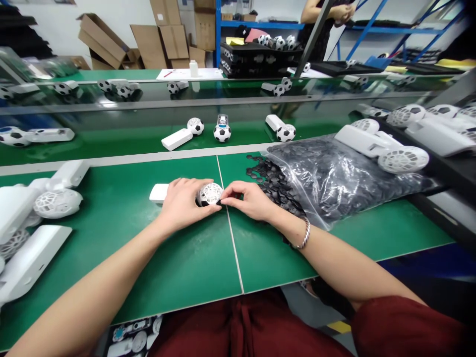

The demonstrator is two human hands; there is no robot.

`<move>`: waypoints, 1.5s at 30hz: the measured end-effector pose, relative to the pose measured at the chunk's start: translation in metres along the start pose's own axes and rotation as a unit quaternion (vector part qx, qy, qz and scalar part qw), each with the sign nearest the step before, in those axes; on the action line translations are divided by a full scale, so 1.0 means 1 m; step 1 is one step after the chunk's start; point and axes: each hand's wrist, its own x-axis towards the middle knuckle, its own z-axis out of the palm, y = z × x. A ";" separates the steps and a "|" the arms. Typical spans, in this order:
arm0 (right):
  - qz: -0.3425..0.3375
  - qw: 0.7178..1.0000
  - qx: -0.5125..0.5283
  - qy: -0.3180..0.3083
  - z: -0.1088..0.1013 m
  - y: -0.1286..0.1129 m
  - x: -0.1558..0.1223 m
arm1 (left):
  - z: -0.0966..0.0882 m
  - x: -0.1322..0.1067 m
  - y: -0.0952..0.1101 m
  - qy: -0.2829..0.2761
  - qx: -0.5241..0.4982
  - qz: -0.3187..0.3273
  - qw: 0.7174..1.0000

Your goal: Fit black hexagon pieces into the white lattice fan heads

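Note:
A white device with a soccer-ball head (211, 194) lies on the green bench, its white handle (158, 193) sticking out to the left. My left hand (183, 199) is wrapped round it, thumb along the near side. The ball's face has a web-like openwork pattern with some black patches. My right hand (247, 199) pinches a small black piece at the ball's right side; the piece is mostly hidden by the fingertips. Just beyond the right hand spreads a pile of small black pieces (273, 181), spilling from a clear plastic bag (330, 173).
White ball-headed devices (55, 203) are stacked at the left, and more (403, 156) lie on the bag and black trays at the right. A green conveyor (141, 131) behind carries finished-looking soccer-ball devices (285, 132). Across it, a person (323, 20) stands near blue shelving.

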 end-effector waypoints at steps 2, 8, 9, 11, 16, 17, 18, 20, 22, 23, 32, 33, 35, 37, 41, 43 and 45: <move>-0.003 1.000 0.007 0.006 0.001 0.002 0.000 | 0.001 0.000 0.002 0.009 0.002 -0.003 1.000; 0.008 1.000 0.010 0.020 0.004 0.004 0.004 | 0.004 0.002 0.007 0.020 0.004 -0.022 1.000; 0.010 1.000 0.011 0.018 0.005 0.004 0.006 | 0.005 0.002 0.008 0.021 0.003 -0.022 1.000; 0.014 1.000 0.008 0.012 0.004 0.005 0.010 | 0.006 0.002 0.008 0.026 0.002 -0.019 0.999; 0.067 0.994 -0.082 0.027 -0.023 0.008 0.013 | 0.005 0.002 0.002 0.002 -0.007 0.022 1.000; 0.084 0.986 -0.134 0.051 -0.031 0.008 0.012 | 0.003 0.003 -0.001 -0.010 -0.010 0.035 0.999; 0.103 0.974 -0.189 0.071 -0.039 0.009 0.010 | 0.002 0.003 -0.003 -0.020 -0.013 0.047 0.999; 0.145 0.945 -0.284 0.073 -0.050 0.012 0.007 | -0.002 0.004 -0.006 -0.038 -0.017 0.077 0.996; 0.171 0.925 -0.336 0.039 -0.055 0.014 0.005 | -0.005 0.004 -0.008 -0.065 -0.025 0.102 0.992; 0.173 0.919 -0.353 0.024 -0.055 0.015 0.004 | -0.005 0.003 -0.008 -0.080 -0.030 0.107 0.991; 0.095 0.847 -0.522 -0.040 -0.033 0.017 0.013 | -0.001 -0.004 0.005 -0.105 -0.053 0.068 0.991; 0.089 0.842 -0.531 -0.040 -0.033 0.016 0.013 | -0.001 -0.005 0.006 -0.111 -0.056 0.065 0.990; 0.087 0.850 -0.519 -0.028 -0.033 0.014 0.012 | -0.001 -0.007 0.009 -0.112 -0.067 0.041 0.991; 0.086 0.888 -0.451 -0.005 -0.035 0.011 0.009 | 0.001 -0.008 0.011 -0.100 -0.090 0.013 0.991; 0.044 0.983 -0.177 0.005 -0.030 0.000 0.001 | 0.003 -0.004 0.005 -0.102 -0.144 0.060 0.982; 0.007 0.997 -0.074 -0.023 -0.024 -0.006 -0.002 | 0.001 -0.001 -0.001 -0.113 -0.161 0.097 0.976; -0.026 0.997 -0.047 -0.055 -0.019 -0.010 -0.003 | -0.001 0.001 -0.006 -0.120 -0.171 0.114 0.971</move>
